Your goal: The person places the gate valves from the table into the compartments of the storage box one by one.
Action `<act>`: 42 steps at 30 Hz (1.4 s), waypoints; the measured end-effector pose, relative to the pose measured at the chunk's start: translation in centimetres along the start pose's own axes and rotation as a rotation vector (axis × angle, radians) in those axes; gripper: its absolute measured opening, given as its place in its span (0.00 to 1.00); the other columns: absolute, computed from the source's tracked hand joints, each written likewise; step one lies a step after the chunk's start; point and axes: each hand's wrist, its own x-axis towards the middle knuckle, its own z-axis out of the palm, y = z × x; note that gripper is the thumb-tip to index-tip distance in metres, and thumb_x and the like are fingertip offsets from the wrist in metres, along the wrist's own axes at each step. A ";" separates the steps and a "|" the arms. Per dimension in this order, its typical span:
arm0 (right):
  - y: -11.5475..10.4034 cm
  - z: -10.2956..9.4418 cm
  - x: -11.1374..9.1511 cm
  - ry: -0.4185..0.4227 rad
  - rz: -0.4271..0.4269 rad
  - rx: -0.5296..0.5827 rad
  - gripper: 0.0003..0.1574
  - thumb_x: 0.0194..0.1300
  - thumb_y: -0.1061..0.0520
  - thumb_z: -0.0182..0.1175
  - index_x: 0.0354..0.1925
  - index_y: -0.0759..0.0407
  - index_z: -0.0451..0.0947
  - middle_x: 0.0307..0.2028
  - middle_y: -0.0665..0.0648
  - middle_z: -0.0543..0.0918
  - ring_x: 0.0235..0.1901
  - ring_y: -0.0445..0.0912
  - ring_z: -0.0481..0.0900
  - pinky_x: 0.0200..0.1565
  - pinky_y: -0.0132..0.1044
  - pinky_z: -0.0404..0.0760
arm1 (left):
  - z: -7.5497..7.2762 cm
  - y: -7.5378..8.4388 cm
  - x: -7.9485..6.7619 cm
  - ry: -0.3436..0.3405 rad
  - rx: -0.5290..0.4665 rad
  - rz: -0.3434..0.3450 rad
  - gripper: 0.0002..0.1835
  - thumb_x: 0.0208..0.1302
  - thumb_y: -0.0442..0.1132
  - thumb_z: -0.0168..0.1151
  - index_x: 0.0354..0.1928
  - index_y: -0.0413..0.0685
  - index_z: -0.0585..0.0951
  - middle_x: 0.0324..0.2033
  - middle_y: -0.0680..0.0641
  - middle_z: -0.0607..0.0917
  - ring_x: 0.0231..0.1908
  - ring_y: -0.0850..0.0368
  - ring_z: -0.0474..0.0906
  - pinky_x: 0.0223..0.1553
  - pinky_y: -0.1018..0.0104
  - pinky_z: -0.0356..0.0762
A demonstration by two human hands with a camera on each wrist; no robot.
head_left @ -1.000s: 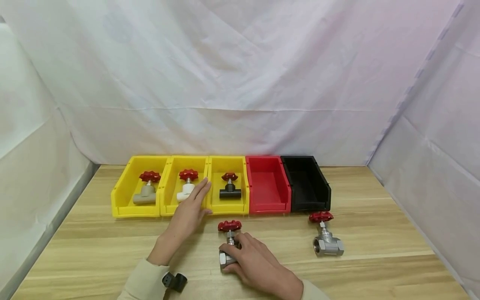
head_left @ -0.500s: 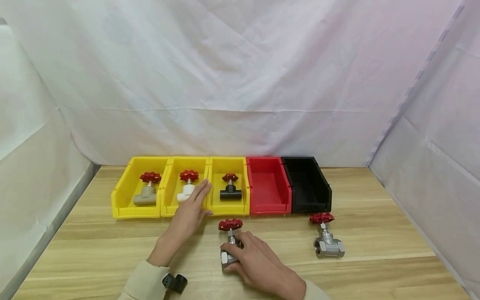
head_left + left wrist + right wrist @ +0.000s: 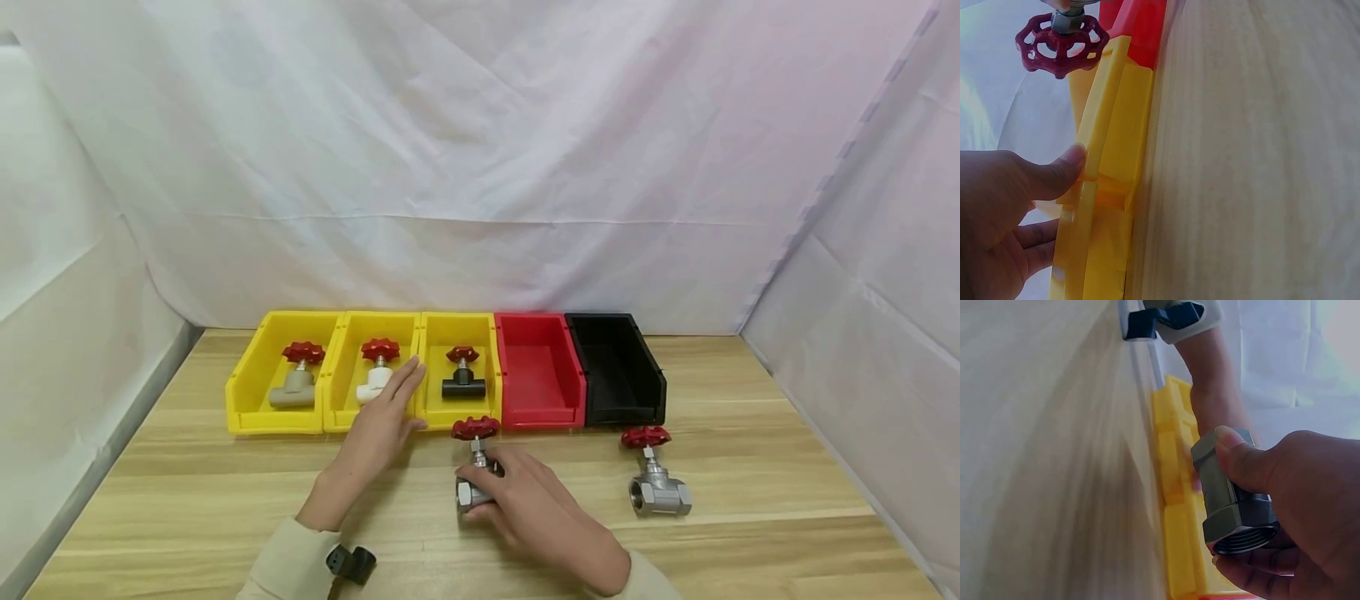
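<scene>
My right hand (image 3: 534, 504) pinches the body of a metal valve with a red handwheel (image 3: 476, 428), thumb on one side and fingers on the other. In the right wrist view the valve's hexagonal, threaded end (image 3: 1238, 525) faces the camera. My left hand (image 3: 378, 429) rests with fairly straight fingers on the wall between the middle two yellow bins, thumb at the front rim (image 3: 1089, 140). Inside the yellow bins stand a grey valve (image 3: 296, 390), a white valve (image 3: 372, 387) partly behind my left fingers, and a black valve (image 3: 463, 386).
Right of the yellow bins (image 3: 273, 423) are a red bin (image 3: 543, 417) and a black bin (image 3: 626, 415) in the same row. A second metal valve (image 3: 660, 493) stands on the wooden table (image 3: 757, 483) at the right. White cloth (image 3: 480, 150) hangs behind.
My right hand has carried the metal valve forward and slightly right, toward the third yellow bin's front. My left hand stays where it was.
</scene>
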 end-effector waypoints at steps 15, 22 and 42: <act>2.3 -2.5 0.5 0.137 0.014 -0.060 0.27 0.61 0.41 0.64 0.57 0.41 0.75 0.43 0.52 0.74 0.37 0.42 0.69 0.36 0.34 0.75 | 0.0 0.0 0.1 0.000 -0.012 0.007 0.42 0.52 0.33 0.73 0.69 0.39 0.64 0.69 0.41 0.62 0.17 0.63 0.64 0.25 0.73 0.73; 3.7 -3.6 1.0 0.177 0.037 -0.052 0.28 0.58 0.45 0.68 0.57 0.44 0.77 0.47 0.56 0.76 0.42 0.45 0.73 0.39 0.38 0.79 | 0.0 0.0 0.1 0.001 -0.018 0.003 0.42 0.52 0.33 0.73 0.68 0.39 0.64 0.69 0.42 0.62 0.16 0.63 0.62 0.23 0.74 0.72; 7.5 -5.5 1.8 0.239 0.137 -0.060 0.28 0.58 0.48 0.67 0.58 0.48 0.77 0.48 0.63 0.75 0.41 0.52 0.74 0.40 0.45 0.81 | 0.0 0.1 0.1 -0.015 -0.017 -0.017 0.42 0.52 0.35 0.72 0.69 0.40 0.64 0.69 0.42 0.62 0.16 0.64 0.61 0.21 0.75 0.69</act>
